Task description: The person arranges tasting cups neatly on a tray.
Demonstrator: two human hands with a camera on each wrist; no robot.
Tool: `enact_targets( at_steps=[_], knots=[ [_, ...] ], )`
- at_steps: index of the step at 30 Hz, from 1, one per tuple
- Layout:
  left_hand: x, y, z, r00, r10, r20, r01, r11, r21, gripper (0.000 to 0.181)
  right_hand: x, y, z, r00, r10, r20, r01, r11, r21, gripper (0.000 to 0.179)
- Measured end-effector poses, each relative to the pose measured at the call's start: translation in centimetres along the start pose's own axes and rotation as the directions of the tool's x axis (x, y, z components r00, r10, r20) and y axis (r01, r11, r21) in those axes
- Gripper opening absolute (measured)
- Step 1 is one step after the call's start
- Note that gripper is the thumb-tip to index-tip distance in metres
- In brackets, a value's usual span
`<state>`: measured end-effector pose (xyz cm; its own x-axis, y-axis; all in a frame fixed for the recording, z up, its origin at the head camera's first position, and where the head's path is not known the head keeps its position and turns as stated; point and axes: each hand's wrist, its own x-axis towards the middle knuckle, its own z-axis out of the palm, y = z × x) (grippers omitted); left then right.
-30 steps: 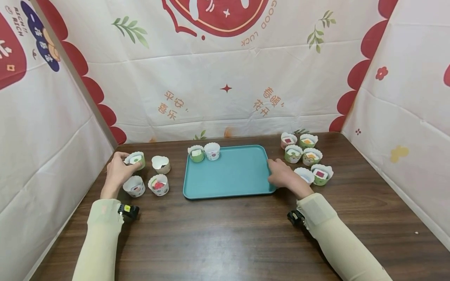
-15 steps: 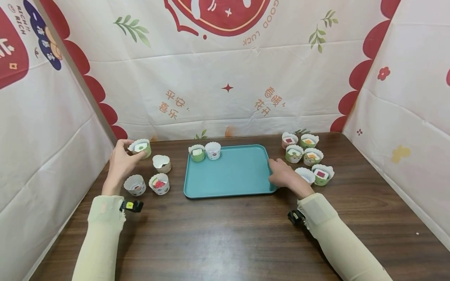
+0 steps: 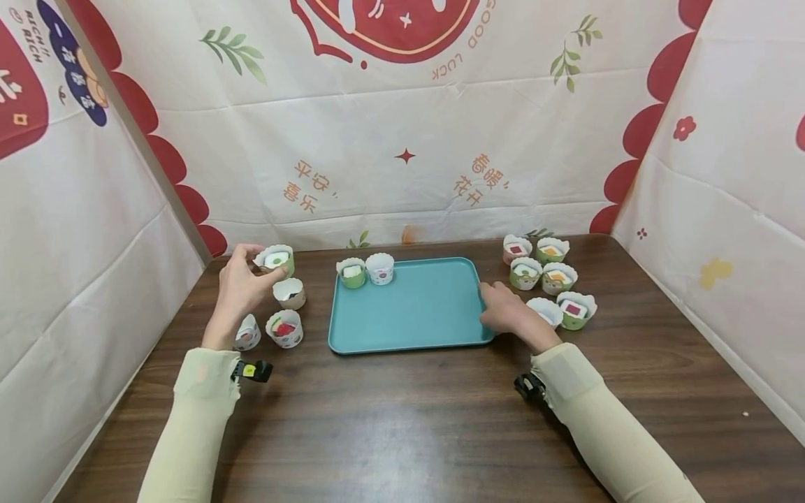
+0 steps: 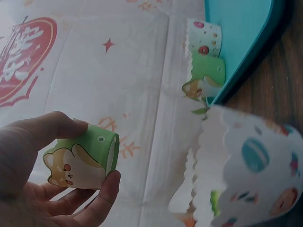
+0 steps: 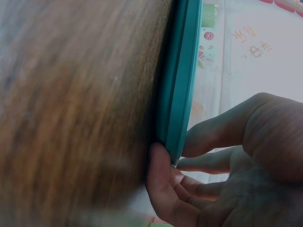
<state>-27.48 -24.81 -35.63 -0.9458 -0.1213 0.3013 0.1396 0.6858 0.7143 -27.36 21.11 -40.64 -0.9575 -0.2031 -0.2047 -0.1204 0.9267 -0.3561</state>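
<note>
My left hand [image 3: 242,285] pinches a green paper baking cup [image 3: 286,263] between thumb and fingers; a white piece with a green centre sits inside. The left wrist view shows a dog print on the cup's side. Below it stand a beige cup [image 3: 291,302], a patterned white cup [image 3: 288,341] with red and green pieces, and another white cup [image 3: 249,340] partly behind the wrist. My right hand [image 3: 502,307] grips the right edge of a teal tray [image 3: 405,307], fingers curled at its rim. A green cup [image 3: 353,281] and a white cup [image 3: 381,276] stand in the tray's back left corner.
Several filled paper cups [image 3: 558,281] stand to the right of the tray, and a white cup [image 3: 546,311] lies close behind the right wrist. A printed white cloth [image 3: 377,195] hangs behind the brown table [image 3: 390,419] and along both sides.
My left hand has lifted the green cup from the left group and carried it to the right, over behind the beige cup. The right hand stays at the tray edge.
</note>
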Motion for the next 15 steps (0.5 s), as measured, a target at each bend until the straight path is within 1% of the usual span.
enact_targets(
  at_steps=[5,8,15],
  knots=[
    [0.0,0.7,1.1,1.000,0.001,0.030,0.000,1.000,-0.020,0.061,-0.2,-0.1,-0.2,1.000,-0.007,-0.005,0.007,1.000,0.000,0.073],
    [0.0,1.3,1.9,0.999,0.015,0.047,-0.013,0.999,-0.045,0.060,-0.3,-0.1,-0.2,1.000,-0.009,-0.014,0.009,1.000,0.000,0.073],
    [0.1,2.3,3.8,0.995,0.039,0.091,-0.036,0.999,-0.039,0.058,-0.5,-0.2,-0.4,1.000,-0.028,-0.015,0.028,1.000,-0.001,0.072]
  ],
)
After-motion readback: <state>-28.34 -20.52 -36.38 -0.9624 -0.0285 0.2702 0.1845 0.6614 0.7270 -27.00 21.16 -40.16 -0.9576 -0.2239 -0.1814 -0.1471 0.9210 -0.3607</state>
